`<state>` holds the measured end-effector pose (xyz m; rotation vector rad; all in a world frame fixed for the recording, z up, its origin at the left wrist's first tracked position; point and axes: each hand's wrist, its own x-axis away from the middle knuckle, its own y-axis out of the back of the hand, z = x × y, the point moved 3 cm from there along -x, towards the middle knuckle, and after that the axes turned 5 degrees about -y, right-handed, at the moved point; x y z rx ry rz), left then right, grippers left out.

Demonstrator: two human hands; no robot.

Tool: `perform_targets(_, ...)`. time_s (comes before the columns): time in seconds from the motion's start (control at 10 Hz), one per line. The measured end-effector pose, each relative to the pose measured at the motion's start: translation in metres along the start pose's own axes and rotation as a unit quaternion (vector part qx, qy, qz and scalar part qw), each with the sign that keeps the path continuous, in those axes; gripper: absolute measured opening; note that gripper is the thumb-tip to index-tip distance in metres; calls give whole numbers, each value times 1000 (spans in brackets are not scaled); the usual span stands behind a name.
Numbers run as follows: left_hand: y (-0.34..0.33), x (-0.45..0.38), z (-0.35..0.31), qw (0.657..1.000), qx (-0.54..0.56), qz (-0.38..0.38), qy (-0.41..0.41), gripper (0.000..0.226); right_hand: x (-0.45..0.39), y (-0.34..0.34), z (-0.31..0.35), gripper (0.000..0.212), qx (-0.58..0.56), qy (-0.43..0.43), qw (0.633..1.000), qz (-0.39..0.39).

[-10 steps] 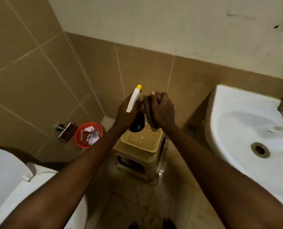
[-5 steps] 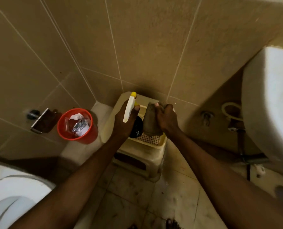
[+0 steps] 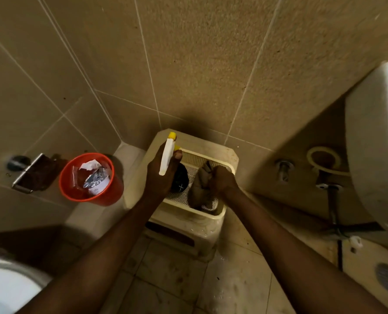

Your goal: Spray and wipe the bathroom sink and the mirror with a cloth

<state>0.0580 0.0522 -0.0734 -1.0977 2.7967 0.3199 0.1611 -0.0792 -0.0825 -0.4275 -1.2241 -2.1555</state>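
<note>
**Bottle and cloth over the basket**

My left hand [image 3: 160,175] grips the spray bottle [image 3: 167,158]; my right hand [image 3: 222,181] clutches the cloth [image 3: 199,189], both above the cream basket [image 3: 211,213] on the stool [image 3: 188,241]. The sink [image 3: 378,143] hangs at right.

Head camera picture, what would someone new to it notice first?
Probably the two hands at centre: the left hand grips a white spray bottle with a yellow tip, and the right hand grips a bunched grey cloth, both above a cream basket. Next, the bright red bin full of rubbish, left by the wall.
</note>
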Motion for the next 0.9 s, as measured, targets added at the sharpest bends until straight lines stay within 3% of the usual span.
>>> perform_targets(0.1,1,-3,6,1000,-16,1,6,57,1,-3,-2,28,-71,22,997,2)
perform_targets(0.2,3,-3,16,1000,-20,2,21,44,4,-10,-13,29,27,16,999,-19)
perform_targets(0.3,2,2,18,1000,-18,17,11,44,8,-14,-12,28,128,31,985,-108)
perform_targets(0.4,-1,5,23,999,-42,32,1,44,13,-12,-4,30,170,111,965,-167)
perform_targets(0.5,1,3,25,996,-76,35,18,61,16,-18,-9,38,248,195,944,-96)
perform_targets(0.7,6,-4,22,987,-119,109,4,104,12,-9,-10,33,266,179,945,-69)
perform_targets(0.8,17,1,27,983,-110,138,49,121,19,-3,-4,28,245,212,940,-109)
perform_targets(0.9,32,11,11,979,-157,120,46,119,29,7,3,37,236,231,926,-185)
